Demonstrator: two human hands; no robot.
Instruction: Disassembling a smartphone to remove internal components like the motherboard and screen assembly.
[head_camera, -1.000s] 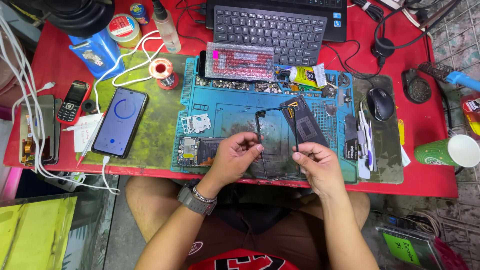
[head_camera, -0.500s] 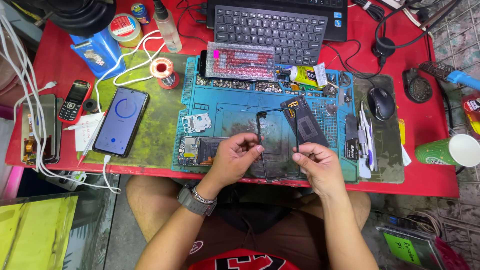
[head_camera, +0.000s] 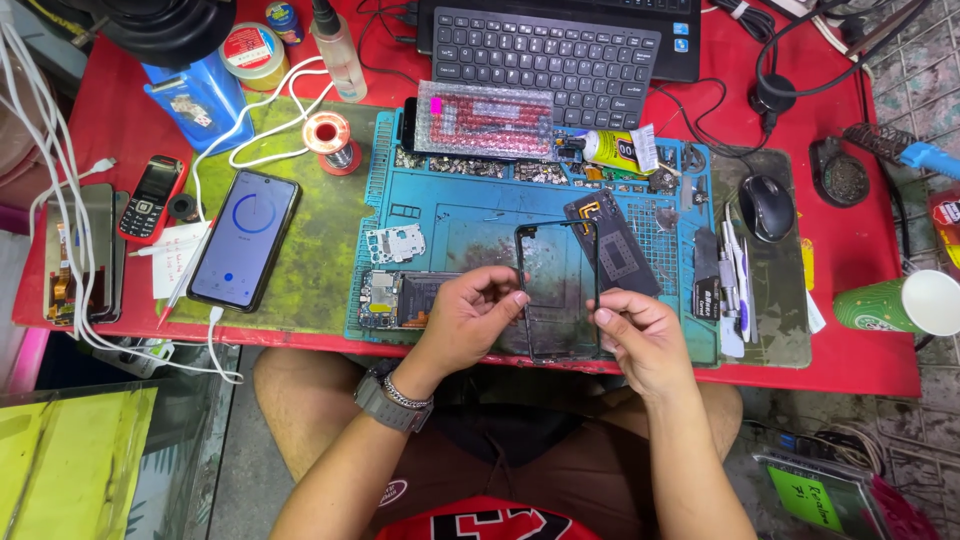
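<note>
Both hands, left hand (head_camera: 470, 318) & right hand (head_camera: 635, 335), pinching thin black phone frame (head_camera: 557, 290) upright over blue repair mat (head_camera: 470, 215), w/ dark back cover (head_camera: 615, 243) just behind.

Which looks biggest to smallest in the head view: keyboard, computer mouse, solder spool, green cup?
1. Keyboard
2. Green cup
3. Computer mouse
4. Solder spool
Cup and mouse look close, so their order is unsure.
</note>
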